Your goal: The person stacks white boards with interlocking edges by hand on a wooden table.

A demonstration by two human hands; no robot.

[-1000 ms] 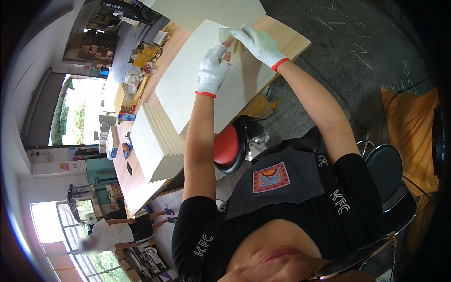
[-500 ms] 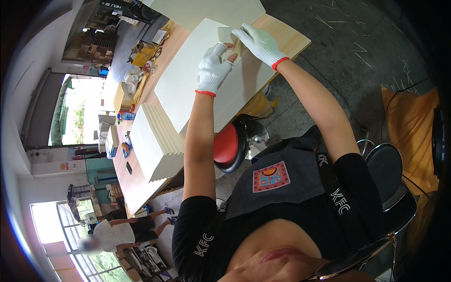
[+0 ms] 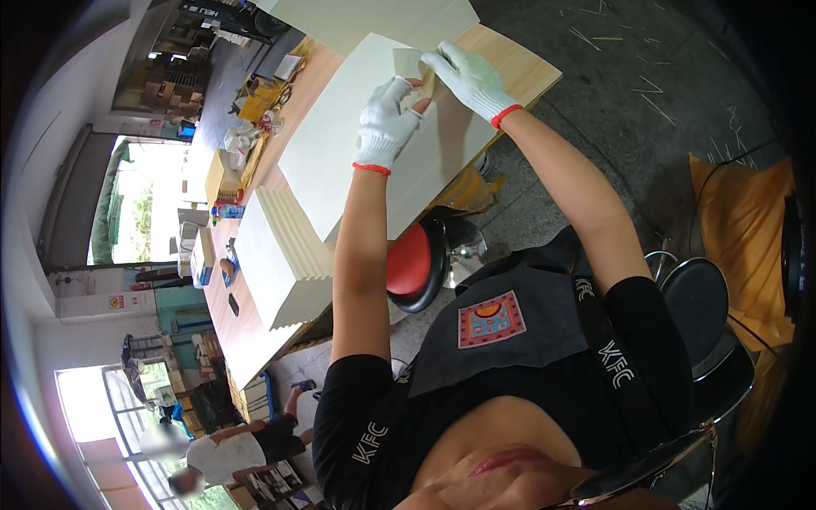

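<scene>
A large white sheet of board (image 3: 327, 157) lies on the wooden table in front of me. At its far right part is a small cream-coloured folded piece (image 3: 406, 61), partly hidden by my hands. My right hand (image 3: 469, 81), in a white knit glove with a red cuff, curls its fingers over this piece's right side. My left hand (image 3: 387, 126), gloved alike but with bare thumb and index fingertips, is on the piece's near left side. Its thumb and index finger are apart, and I see nothing gripped between them.
A stack of white folded boards (image 3: 285, 255) stands left of my left forearm. Another large pale board (image 3: 382, 21) lies beyond the sheet. A phone (image 3: 234, 303) and small items line the table's left. A red stool (image 3: 412, 263) sits below the edge. A person (image 3: 229, 455) walks at lower left.
My hands and the folded piece have barely moved. The person at the lower left has moved downward in the picture.
</scene>
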